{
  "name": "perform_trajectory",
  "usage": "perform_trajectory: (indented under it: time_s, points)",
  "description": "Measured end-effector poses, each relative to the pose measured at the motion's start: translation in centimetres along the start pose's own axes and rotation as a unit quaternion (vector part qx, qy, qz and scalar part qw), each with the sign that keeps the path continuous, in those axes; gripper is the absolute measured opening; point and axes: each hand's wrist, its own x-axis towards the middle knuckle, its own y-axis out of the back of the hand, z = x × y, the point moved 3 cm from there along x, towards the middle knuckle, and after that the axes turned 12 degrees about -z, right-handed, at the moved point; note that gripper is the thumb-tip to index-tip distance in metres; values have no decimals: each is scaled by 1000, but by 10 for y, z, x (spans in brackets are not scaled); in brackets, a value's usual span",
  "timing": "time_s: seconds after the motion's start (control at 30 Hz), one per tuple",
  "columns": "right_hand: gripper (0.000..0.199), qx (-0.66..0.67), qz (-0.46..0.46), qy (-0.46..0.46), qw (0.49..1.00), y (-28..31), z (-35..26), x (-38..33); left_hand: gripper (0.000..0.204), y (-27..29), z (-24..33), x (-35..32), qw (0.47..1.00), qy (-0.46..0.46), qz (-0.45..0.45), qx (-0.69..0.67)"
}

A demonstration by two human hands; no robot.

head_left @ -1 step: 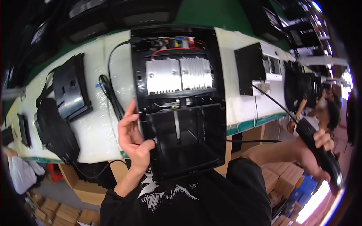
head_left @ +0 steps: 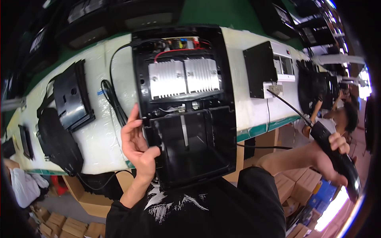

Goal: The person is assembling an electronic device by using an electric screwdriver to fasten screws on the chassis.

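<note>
A black case (head_left: pixel 229 75) lay lengthwise across the bench (head_left: pixel 99 146), open side up, its lower end jutting past the near edge, close to the person's dark shirt (head_left: pixel 238 206).

In its upper section sat two silver finned blocks (head_left: pixel 166 81), side by side. Above them were small electronic parts (head_left: pixel 184 43) with yellow and blue among them, and a red wire (head_left: pixel 172 51) ran over the top of the blocks. The lower compartment (head_left: pixel 198 162) was deep and black, with a pale strip (head_left: pixel 184 131) upright at its back.

The left hand (head_left: pixel 139 144) lay against the case's left side, its grip partly spread, thumb at the edge; whether it pinched the wall could not be told. The right hand (head_left: pixel 330 166) had its grip closed around a black powered screwdriver (head_left: pixel 347 170), held well right of the case with its long thin shaft slanting up and left.

A looped black cable (head_left: pixel 115 103) lay left of the case. Below the bench, an open carton (head_left: pixel 89 200) stood beside dark material, and closed cardboard boxes (head_left: pixel 307 184) were stacked near a blue container (head_left: pixel 323 194) at right.
</note>
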Motion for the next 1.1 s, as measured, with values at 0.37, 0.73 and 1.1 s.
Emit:
perform_trajectory:
  time_s: [0.37,0.73,1.1]
  points:
    - [85,-77,137,-107,982,50,50,-34,67,-25,-12,29,995,-4,-28,93]
    - [55,-59,44,-282,957,31,122,20,70,-21,-16,29,993,-14,-27,113]
    - [37,-189,-23,-348,918,-7,168,18,66,-20,-13,29,997,-31,-14,76]
